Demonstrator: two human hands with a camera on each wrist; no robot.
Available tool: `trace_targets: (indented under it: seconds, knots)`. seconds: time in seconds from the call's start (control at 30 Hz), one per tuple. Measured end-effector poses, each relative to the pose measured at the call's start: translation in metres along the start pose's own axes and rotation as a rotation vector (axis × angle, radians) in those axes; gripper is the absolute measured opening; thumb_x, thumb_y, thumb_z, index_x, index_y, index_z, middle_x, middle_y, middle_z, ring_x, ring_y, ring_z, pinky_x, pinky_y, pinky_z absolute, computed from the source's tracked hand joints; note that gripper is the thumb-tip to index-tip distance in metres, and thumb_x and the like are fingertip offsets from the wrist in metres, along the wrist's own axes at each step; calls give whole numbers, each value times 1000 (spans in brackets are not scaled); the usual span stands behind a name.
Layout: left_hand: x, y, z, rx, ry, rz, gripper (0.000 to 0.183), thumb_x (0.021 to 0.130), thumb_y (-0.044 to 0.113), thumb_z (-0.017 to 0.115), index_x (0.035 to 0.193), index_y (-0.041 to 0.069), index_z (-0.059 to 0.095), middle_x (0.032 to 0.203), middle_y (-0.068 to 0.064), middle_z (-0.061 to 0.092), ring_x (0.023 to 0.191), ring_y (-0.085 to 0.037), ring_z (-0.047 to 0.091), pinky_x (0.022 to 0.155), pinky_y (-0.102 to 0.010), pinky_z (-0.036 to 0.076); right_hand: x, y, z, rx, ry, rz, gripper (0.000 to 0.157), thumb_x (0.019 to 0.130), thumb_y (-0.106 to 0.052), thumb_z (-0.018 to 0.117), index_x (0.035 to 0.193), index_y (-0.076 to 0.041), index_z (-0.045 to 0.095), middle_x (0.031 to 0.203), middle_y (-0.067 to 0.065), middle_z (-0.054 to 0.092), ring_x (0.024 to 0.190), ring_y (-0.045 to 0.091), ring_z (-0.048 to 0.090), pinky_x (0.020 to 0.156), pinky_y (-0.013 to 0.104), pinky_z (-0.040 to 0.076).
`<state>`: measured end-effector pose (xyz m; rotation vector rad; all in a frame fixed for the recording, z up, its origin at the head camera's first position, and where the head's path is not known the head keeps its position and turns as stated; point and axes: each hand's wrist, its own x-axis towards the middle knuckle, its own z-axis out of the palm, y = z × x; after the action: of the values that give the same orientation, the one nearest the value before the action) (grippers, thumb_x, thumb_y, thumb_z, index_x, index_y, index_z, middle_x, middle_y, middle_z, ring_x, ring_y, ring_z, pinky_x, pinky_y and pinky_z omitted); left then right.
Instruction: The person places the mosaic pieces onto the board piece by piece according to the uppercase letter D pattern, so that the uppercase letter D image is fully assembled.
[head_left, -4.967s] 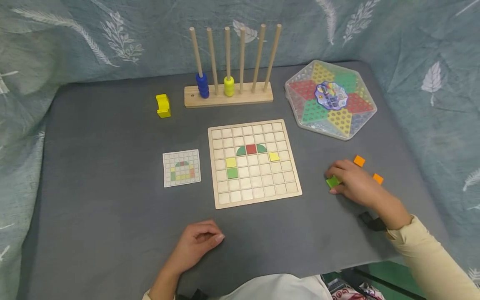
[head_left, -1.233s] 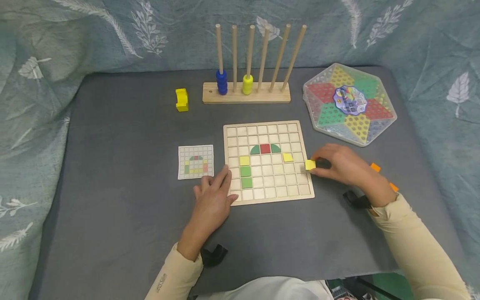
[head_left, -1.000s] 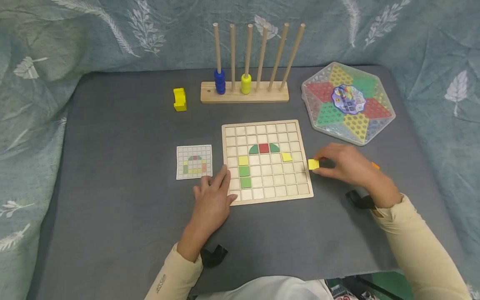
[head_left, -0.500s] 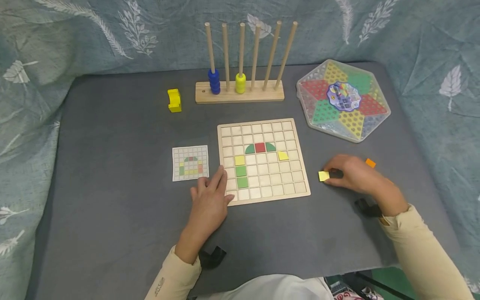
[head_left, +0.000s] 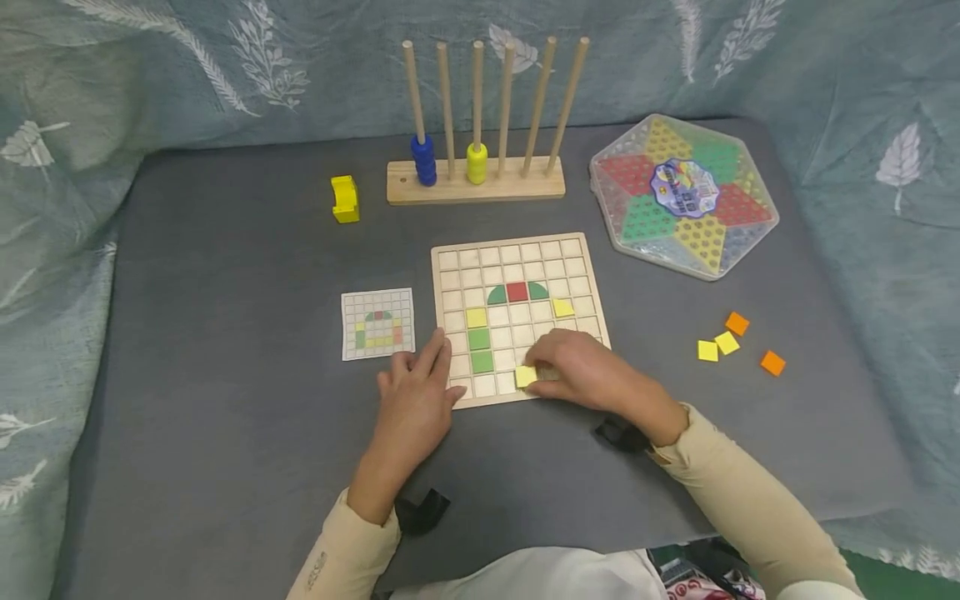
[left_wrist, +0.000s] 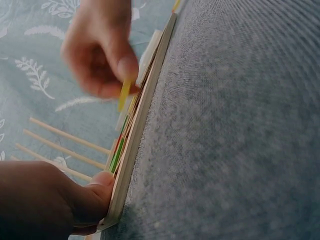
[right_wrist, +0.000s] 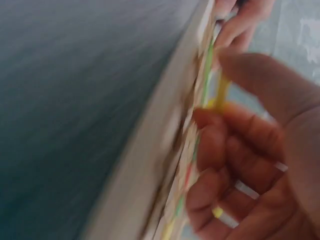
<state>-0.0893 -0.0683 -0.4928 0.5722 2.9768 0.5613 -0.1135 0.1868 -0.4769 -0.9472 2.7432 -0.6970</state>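
Observation:
In the head view my right hand (head_left: pixel 588 371) pinches a yellow square tile (head_left: pixel 526 377) between thumb and fingers, over the lower rows of the wooden grid board (head_left: pixel 517 239). The right wrist view shows this tile (right_wrist: pixel 221 92) held on edge and blurred; in the left wrist view the tile (left_wrist: pixel 124 94) is tilted above the board. My left hand (head_left: pixel 416 408) lies at the board's left edge, fingers extended, thumb touching the near-left corner. On the board are a yellow tile (head_left: pixel 476 317), two green squares (head_left: pixel 480 350), a red square (head_left: pixel 517 292), green quarter-rounds (head_left: pixel 498 295) and a yellow cut-corner piece (head_left: pixel 562 307).
Left of the board lies a pattern card (head_left: pixel 378 323). Loose yellow tiles (head_left: pixel 707 351) and orange tiles (head_left: pixel 772 363) lie at the right. Behind stand a peg rack (head_left: pixel 476 192), a yellow arched block (head_left: pixel 345 199) and a hexagonal game box (head_left: pixel 684 196).
My right hand carried a yellow tile off to the right, then came left over the board with one, uncovering the loose tiles. Earlier, my left hand moved onto the board and a second green square appeared.

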Motion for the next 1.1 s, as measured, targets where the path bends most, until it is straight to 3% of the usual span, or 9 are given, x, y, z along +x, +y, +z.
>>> trace_targets:
  seconds: [0.17,0.27,0.43,0.57,0.63,0.8,0.9,1.0,1.1]
  knots:
    - [2,3,3,-21,-8,9,59,87,25,71,136,0,52,150,-14,41,106,-37,42,75,-47,29,29,-17,2,-81,-58,56,19,80,-23,78,88,-9,68,75,-1,59,71,14,52,70,31,45]
    - [3,4,3,-14,-15,15,59,86,25,72,136,1,52,150,-12,41,105,-36,42,75,-46,29,39,-17,2,-65,-116,95,18,78,-22,80,78,-12,64,68,-3,54,64,13,47,62,28,41]
    - [6,6,4,-17,-31,30,59,87,24,71,137,2,51,150,-12,40,106,-36,42,75,-47,29,53,-17,-2,8,-182,230,38,68,-19,87,60,-16,50,58,-6,44,57,10,41,56,24,34]
    - [7,6,4,-16,-35,26,58,87,24,71,137,1,51,150,-12,40,106,-36,42,75,-47,29,65,-22,-6,-47,-250,275,47,63,-15,89,56,-17,43,57,-6,37,57,11,35,52,24,30]
    - [7,6,4,-14,-30,28,59,87,25,71,137,1,52,150,-13,40,106,-36,42,75,-47,29,70,-23,-8,-114,-285,285,43,68,-11,85,58,-16,44,56,-6,36,56,12,33,50,25,29]
    - [10,5,5,-14,-23,38,59,87,27,71,137,1,51,150,-13,40,105,-36,42,74,-47,29,79,-23,-12,-267,-367,242,15,80,-7,73,76,-11,59,64,-1,52,59,14,42,54,29,41]
    - [10,4,5,-19,-22,39,59,87,26,71,137,1,51,150,-14,40,105,-36,42,74,-47,30,82,-22,-12,-266,-392,187,8,83,-6,72,82,-9,64,72,2,60,64,14,47,61,30,46]
    - [10,2,4,-19,-20,35,59,87,25,71,137,1,51,150,-13,40,105,-37,42,74,-47,30,81,-20,-9,-238,-354,148,12,87,-7,67,77,-12,63,71,1,57,64,14,45,58,30,43]
    - [8,0,3,-15,-21,24,59,86,25,72,137,1,52,150,-13,41,104,-37,43,73,-47,30,68,-17,-4,-237,-221,114,20,91,-12,62,72,-13,61,67,0,51,61,14,44,56,30,39]
